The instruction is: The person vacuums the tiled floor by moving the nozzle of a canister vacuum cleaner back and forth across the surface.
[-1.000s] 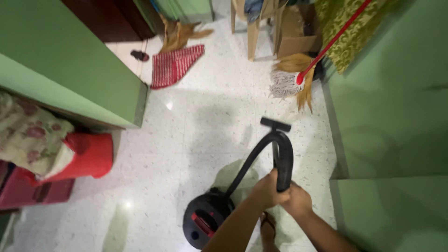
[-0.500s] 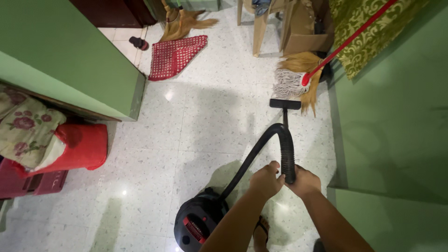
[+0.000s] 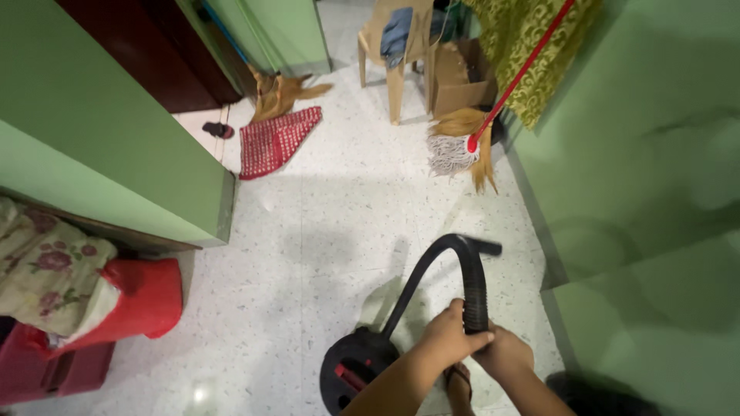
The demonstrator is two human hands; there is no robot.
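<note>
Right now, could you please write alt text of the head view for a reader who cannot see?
Both hands, left hand and right hand, grip a black vacuum hose over a speckled floor. The hose loops down to the black and red vacuum cleaner; a mop leans against a green wall.

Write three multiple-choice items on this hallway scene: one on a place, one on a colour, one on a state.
1. Where does the vacuum canister sit?
A. on the chair
B. on the floor left of the hands
C. against the red mat

2. What colour is the mop handle?
A. red
B. blue
C. white

3. How is the black hose held?
A. by the left hand alone
B. by no hand
C. by both hands

Answers:
1. B, the black and red canister stands on the speckled floor just left of the arms.
2. A, the red stick rises from the mop head toward the curtain.
3. C, the left hand and right hand both wrap the hose.
</note>
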